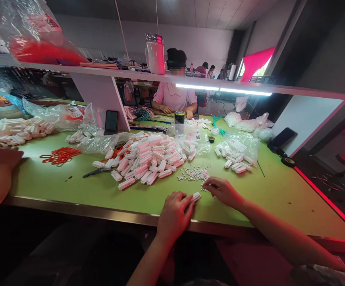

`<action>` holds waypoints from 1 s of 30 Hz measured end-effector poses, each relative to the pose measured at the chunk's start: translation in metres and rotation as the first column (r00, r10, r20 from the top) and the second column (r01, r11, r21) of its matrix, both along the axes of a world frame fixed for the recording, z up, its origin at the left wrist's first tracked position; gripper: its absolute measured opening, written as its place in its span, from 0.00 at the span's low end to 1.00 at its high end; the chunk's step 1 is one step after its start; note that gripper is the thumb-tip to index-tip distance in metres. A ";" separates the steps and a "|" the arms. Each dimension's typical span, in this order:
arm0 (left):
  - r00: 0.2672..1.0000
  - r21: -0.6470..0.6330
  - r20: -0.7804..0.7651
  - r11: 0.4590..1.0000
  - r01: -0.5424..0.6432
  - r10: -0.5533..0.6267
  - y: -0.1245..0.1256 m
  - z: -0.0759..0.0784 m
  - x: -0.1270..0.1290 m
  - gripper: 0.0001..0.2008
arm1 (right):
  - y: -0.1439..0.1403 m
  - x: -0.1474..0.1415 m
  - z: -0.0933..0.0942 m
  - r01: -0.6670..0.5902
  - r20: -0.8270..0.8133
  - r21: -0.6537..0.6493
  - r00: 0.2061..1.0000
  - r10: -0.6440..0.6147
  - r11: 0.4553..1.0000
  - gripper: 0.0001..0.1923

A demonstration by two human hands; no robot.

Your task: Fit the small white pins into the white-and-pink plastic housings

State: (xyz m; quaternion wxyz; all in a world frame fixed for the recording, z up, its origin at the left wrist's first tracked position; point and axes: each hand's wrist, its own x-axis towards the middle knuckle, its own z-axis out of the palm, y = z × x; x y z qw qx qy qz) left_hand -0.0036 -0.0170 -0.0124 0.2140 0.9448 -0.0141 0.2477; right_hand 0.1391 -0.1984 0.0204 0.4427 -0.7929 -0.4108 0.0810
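Observation:
My left hand point(174, 214) is closed on a white plastic connector housing point(195, 197), held low over the green tabletop near its front edge. The housing's far end shows past my fingertips. To its right, my right hand point(221, 190) reaches in with thumb and fingers pinched together at the edge of a scatter of tiny white pegs point(194, 174). Whatever is between those fingertips is too small to make out. Beyond my left hand rises a big heap of similar white connector housings point(151, 157), with black-handled scissors point(96, 172) partly under its left side.
Orange cords point(60, 155) lie on the left, near another person's hand point(2, 157). A clear bag point(243, 145) with more housings lies at right. One phone point(111, 122) leans on the divider, another point(282, 139) stands right. A shelf point(148, 74) crosses ahead; a person point(175, 95) sits opposite.

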 end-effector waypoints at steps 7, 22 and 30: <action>1.000 -0.009 0.003 1.000 0.001 -0.001 0.000 0.002 -0.001 0.12 | 0.000 -0.002 0.003 0.002 0.040 -0.013 0.999 -0.001 1.000 0.12; 1.000 0.009 0.026 1.000 -0.007 0.007 0.000 0.001 0.000 0.13 | -0.001 0.001 0.003 -0.006 0.090 -0.026 0.996 0.009 1.000 0.13; 0.999 -0.037 0.036 0.999 -0.032 0.033 0.001 0.000 0.001 0.11 | 0.003 -0.002 -0.002 -0.024 0.339 0.027 0.941 0.014 0.999 0.11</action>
